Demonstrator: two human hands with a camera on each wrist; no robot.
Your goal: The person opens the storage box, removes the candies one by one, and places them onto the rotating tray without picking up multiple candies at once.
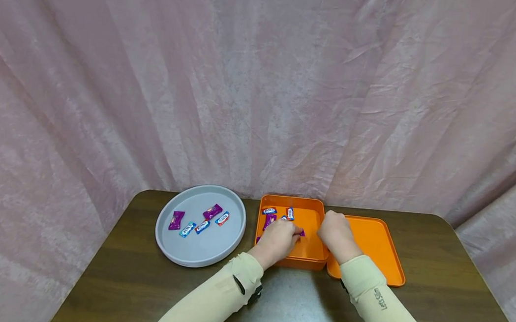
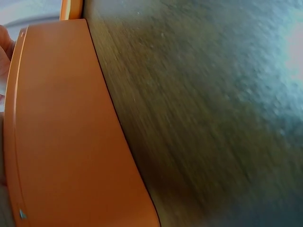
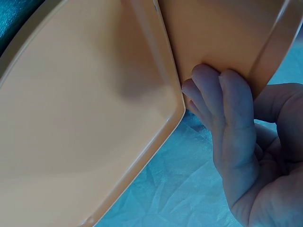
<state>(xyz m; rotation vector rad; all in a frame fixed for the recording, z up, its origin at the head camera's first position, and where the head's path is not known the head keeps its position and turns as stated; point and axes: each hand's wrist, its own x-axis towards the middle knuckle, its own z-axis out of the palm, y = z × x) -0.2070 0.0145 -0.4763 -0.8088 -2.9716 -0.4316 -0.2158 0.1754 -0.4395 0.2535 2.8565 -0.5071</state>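
Observation:
My left hand (image 1: 278, 237) reaches into the orange box (image 1: 311, 250), thumb and forefinger pinching a purple-wrapped candy (image 1: 303, 232) low over its floor. Other candies lie at the box's left side: a purple candy (image 1: 269, 221) and small blue-and-white ones, partly covered by that hand. At the box's right wall my right hand (image 3: 244, 142) grips the rim, fingers against the outer side and thumb over the edge. In the left wrist view the box's front wall (image 2: 71, 123) hides most of the left hand.
A round grey tray (image 1: 189, 262) stands on the left with several purple and small blue, teal and red candies. The orange lid (image 1: 374, 247) lies right beside the box, under the right wrist. A pink curtain (image 1: 262, 92) hangs behind the wooden table (image 1: 117, 280).

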